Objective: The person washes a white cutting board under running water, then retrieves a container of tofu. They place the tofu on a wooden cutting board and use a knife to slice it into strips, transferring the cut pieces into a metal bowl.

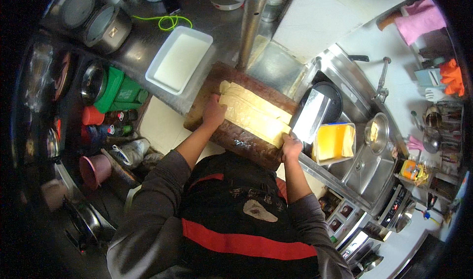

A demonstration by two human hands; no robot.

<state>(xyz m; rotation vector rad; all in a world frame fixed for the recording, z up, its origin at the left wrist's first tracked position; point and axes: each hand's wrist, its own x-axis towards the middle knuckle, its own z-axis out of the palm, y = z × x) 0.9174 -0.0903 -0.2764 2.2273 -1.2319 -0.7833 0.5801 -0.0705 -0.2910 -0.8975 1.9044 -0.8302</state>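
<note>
Before me a dark wooden cutting board [255, 146] carries a long folded stack of thin, yellow, moist sheets [255, 112] that look like tofu skin. My left hand [214, 112] grips the stack's left end between thumb and fingers. At its lower right corner is my right hand [291, 146], its thumb side touching the sheets. A broad-bladed cleaver [312, 116] extends from that hand beyond the board's right edge; its handle is hidden in my curled fingers. Beside the blade, a clear plastic tub [334, 144] holds yellow liquid and another pale yellow piece.
A white tray [150, 72] of whitish contents stands left on the metal counter [144, 50], near a rice cooker [111, 31] and green cord [168, 20]. A metal post [249, 31] rises behind the board. Right: sink [369, 172], black pan [332, 101], steel bowl [380, 142], tap [383, 79].
</note>
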